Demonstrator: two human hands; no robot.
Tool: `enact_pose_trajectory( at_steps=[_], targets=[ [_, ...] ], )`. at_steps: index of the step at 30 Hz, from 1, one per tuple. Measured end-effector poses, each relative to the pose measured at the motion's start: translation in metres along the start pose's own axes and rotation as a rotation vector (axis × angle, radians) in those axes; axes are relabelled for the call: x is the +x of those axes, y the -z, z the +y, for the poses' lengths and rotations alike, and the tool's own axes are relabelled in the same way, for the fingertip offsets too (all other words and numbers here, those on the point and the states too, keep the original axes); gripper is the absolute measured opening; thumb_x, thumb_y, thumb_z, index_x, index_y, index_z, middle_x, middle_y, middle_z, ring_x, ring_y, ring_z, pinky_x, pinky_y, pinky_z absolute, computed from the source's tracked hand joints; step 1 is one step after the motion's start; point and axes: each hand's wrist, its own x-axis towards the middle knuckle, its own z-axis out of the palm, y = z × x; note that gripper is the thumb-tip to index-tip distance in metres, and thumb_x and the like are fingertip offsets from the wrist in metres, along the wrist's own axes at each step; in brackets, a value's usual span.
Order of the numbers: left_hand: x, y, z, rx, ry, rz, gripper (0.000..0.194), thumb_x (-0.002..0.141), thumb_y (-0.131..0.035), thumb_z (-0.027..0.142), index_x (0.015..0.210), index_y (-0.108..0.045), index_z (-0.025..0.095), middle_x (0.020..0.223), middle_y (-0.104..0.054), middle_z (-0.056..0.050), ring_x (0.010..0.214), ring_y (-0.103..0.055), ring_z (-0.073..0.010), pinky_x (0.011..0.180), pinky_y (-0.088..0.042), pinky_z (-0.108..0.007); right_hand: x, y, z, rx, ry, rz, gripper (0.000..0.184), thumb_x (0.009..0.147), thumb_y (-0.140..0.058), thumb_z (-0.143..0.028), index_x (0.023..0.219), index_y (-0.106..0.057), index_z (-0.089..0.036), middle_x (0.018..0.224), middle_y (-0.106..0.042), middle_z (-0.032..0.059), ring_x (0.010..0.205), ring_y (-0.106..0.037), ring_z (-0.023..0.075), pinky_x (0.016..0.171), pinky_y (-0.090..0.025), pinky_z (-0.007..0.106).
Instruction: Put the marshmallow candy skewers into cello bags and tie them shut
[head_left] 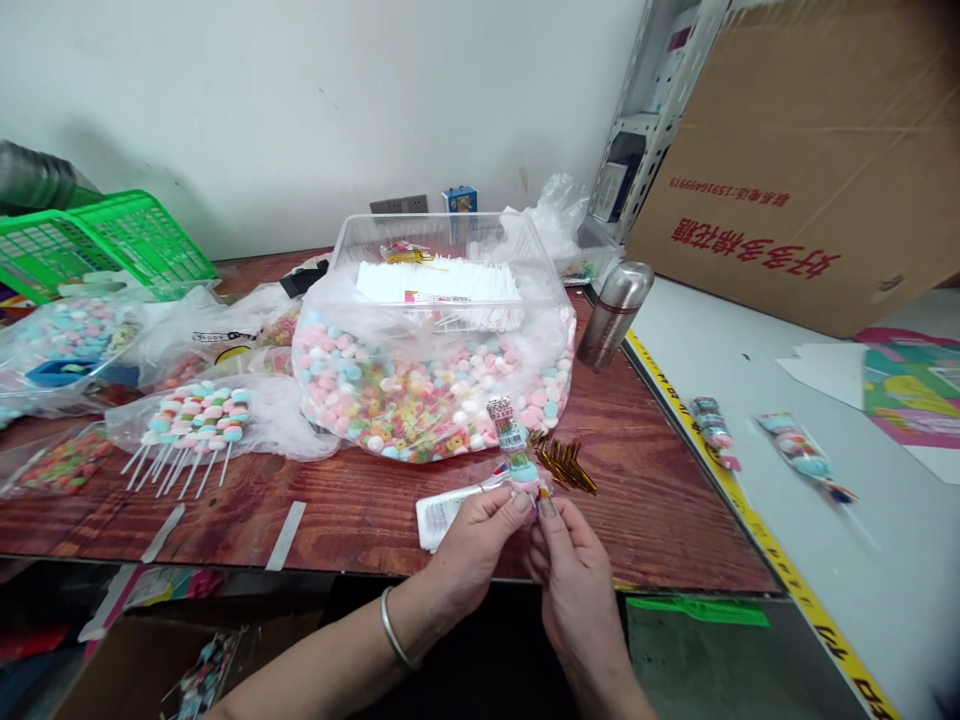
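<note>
Holding: both hands meet at the near edge of the wooden surface [360, 520], pinching one wrapped candy skewer [517, 455] between them.
Left hand: the left hand [472, 545] grips the skewer's lower end from the left with thumb and fingertips closed on it; a bangle [394, 630] sits on the wrist.
Right hand: the right hand [574, 570] closes thumb and forefinger on the same lower end from the right, touching the left hand's fingertips.
Skewer: it stands nearly upright above the hands, pastel candies inside clear wrap with a printed label near the top.
Just beside: a white packet [439, 515] lies flat under the left hand's fingers; a bunch of gold twist ties [566, 462] lies just right of the skewer.
Behind, in the way: a big clear bag of mixed candies [420, 390] fills the middle of the surface, directly behind the skewer.
Left: unwrapped candy skewers [191, 425] lie in a row on plastic, with more candy bags [67, 335] past them.
Right: two wrapped skewers [750, 440] lie on the white table [862, 540], well apart from the hands.
Farther: a steel flask [615, 312] lies tilted beside the bag; a clear tub [442, 265] sits behind it.
Far: green baskets [105, 240] at left, a cardboard box [810, 150] at right.
</note>
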Motion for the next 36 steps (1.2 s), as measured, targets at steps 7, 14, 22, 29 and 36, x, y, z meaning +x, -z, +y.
enact_pose_trajectory(
  at_steps=[7,14,22,29,36],
  targets=[
    [0.0,0.012,0.005,0.075,0.098,-0.007,0.029,0.073,-0.076,0.04,0.086,-0.076,0.014,0.067,-0.063,-0.002,0.067,-0.054,-0.0126,0.072,-0.043,-0.026,-0.004,0.009,-0.013,0.398,-0.484,-0.297,0.037,0.071,-0.079,-0.042,0.073,-0.049,-0.02,0.051,-0.027,-0.0135,0.041,-0.008,0.0007,0.035,-0.014,0.013],
    [-0.001,0.017,-0.002,-0.064,0.15,0.028,0.028,0.07,-0.079,0.038,0.085,-0.076,0.014,0.064,-0.063,-0.001,0.056,-0.05,-0.0086,0.059,-0.041,-0.021,-0.003,0.004,-0.005,0.212,-0.449,-0.305,0.035,0.075,-0.071,-0.051,0.078,-0.053,-0.021,0.053,-0.035,-0.0111,0.039,-0.02,0.0024,0.036,-0.02,0.016],
    [0.008,0.056,0.012,-0.078,-0.067,0.251,0.022,0.07,-0.08,0.035,0.081,-0.076,0.015,0.086,-0.072,-0.006,0.087,-0.061,-0.0157,0.087,-0.045,-0.026,0.037,0.073,-0.01,-1.134,0.492,0.25,0.03,0.092,-0.045,-0.041,0.098,-0.065,-0.019,0.097,-0.065,0.007,0.092,-0.06,0.0223,0.081,-0.043,0.033],
    [0.007,0.064,0.011,-0.121,-0.04,0.274,0.021,0.068,-0.081,0.033,0.078,-0.076,0.016,0.08,-0.071,-0.005,0.08,-0.061,-0.0147,0.082,-0.047,-0.026,0.073,0.091,-0.004,-1.399,0.474,0.277,0.024,0.089,-0.044,-0.032,0.086,-0.064,-0.02,0.088,-0.063,0.0074,0.081,-0.058,0.0233,0.069,-0.038,0.033],
    [0.011,0.068,0.012,-0.171,-0.024,0.282,0.021,0.066,-0.083,0.031,0.078,-0.076,0.015,0.08,-0.07,-0.005,0.077,-0.062,-0.0144,0.079,-0.048,-0.026,0.073,0.09,-0.011,-1.337,0.447,0.323,0.02,0.088,-0.042,-0.034,0.08,-0.056,-0.022,0.085,-0.061,0.0057,0.079,-0.057,0.0219,0.063,-0.036,0.031]
  ],
)
